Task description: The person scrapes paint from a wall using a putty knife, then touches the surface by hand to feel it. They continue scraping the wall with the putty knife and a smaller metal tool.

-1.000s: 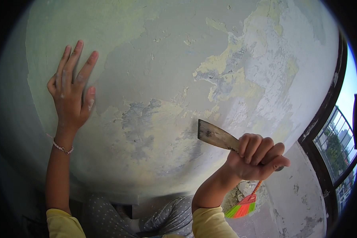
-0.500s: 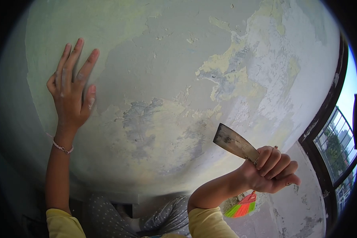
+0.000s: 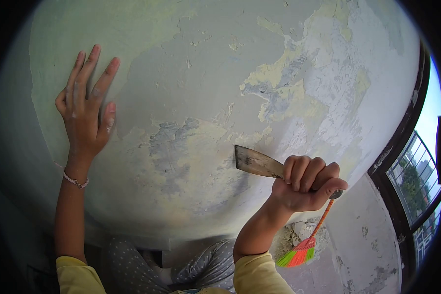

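My left hand (image 3: pixel 85 110) lies spread on the pale green wall (image 3: pixel 147 68), palm to its surface, with white dust on the fingers and a braided bracelet (image 3: pixel 75 179) at the wrist. In my right hand (image 3: pixel 308 183) is a putty knife (image 3: pixel 258 163), the fist wrapped round its handle. Its flat, stained blade points left, with the front edge at the lower part of a patch (image 3: pixel 191 147) of flaked paint. The dark butt of the handle shows below my thumb.
A broom (image 3: pixel 299 252) with orange and green bristles leans at the right, behind my forearm. A dark-framed window (image 3: pixel 411 176) with a grille stands at the right edge. More peeled paint (image 3: pixel 284 88) shows higher up. My legs (image 3: pixel 137 267) are folded at the wall's foot.
My right hand has moved left and up with the putty knife, bringing the blade over to the flaked patch. More of the broom's handle shows. My left hand has stayed in place on the wall.
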Motion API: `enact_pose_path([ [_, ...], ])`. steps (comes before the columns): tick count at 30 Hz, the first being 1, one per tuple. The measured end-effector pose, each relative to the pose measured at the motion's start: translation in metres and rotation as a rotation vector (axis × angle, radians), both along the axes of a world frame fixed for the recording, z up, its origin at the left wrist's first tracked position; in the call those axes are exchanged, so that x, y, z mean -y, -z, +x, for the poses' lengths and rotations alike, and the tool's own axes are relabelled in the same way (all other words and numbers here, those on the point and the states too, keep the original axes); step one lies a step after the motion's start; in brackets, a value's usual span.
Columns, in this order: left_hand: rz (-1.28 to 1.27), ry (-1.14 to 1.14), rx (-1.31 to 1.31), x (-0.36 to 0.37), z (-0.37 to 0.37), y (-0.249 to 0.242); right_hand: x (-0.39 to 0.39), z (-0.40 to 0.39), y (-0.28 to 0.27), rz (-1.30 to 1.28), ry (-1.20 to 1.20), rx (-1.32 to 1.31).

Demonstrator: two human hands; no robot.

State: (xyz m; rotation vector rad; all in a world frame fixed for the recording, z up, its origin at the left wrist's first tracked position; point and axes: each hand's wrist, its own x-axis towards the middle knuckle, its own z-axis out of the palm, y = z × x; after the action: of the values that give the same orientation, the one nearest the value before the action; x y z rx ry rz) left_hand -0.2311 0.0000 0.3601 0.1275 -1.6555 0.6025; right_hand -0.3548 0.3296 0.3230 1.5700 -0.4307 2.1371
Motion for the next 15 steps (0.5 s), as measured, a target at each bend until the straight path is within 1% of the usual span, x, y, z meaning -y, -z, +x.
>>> enact_pose_path([
  [3, 0.0, 0.009, 0.004, 0.001, 0.0, 0.0, -0.005, 0.007, -0.002, 0.044, -0.016, -0.053],
  [5, 0.003, 0.012, 0.0, 0.001, 0.0, 0.0, -0.023, 0.015, -0.003, -0.083, -0.142, -0.101],
  [6, 0.01, 0.014, 0.002, 0.001, 0.0, 0.001, -0.034, 0.017, -0.003, -0.109, -0.101, -0.132],
  [7, 0.01, 0.01, 0.001, 0.001, 0.0, 0.001, -0.031, 0.015, -0.002, -0.109, -0.104, -0.133],
  [9, 0.004, 0.013, 0.004, 0.001, 0.0, 0.001, -0.015, 0.008, 0.002, -0.118, -0.03, -0.099],
  [10, 0.004, 0.015, 0.01, 0.001, 0.0, 0.001, 0.011, 0.005, 0.002, -0.049, 0.03, 0.01],
  [11, 0.001, 0.011, 0.011, 0.001, 0.0, 0.001, 0.003, 0.004, 0.004, -0.014, 0.058, 0.018],
  [13, 0.001, 0.004, 0.001, 0.001, 0.0, 0.0, 0.002, 0.004, -0.001, 0.05, 0.035, -0.077],
  [14, -0.003, 0.006, 0.006, 0.001, 0.0, 0.001, -0.002, 0.007, -0.001, 0.048, 0.039, -0.073],
  [15, -0.007, 0.007, 0.005, 0.002, 0.0, 0.0, -0.008, 0.008, -0.002, -0.018, -0.067, -0.095],
])
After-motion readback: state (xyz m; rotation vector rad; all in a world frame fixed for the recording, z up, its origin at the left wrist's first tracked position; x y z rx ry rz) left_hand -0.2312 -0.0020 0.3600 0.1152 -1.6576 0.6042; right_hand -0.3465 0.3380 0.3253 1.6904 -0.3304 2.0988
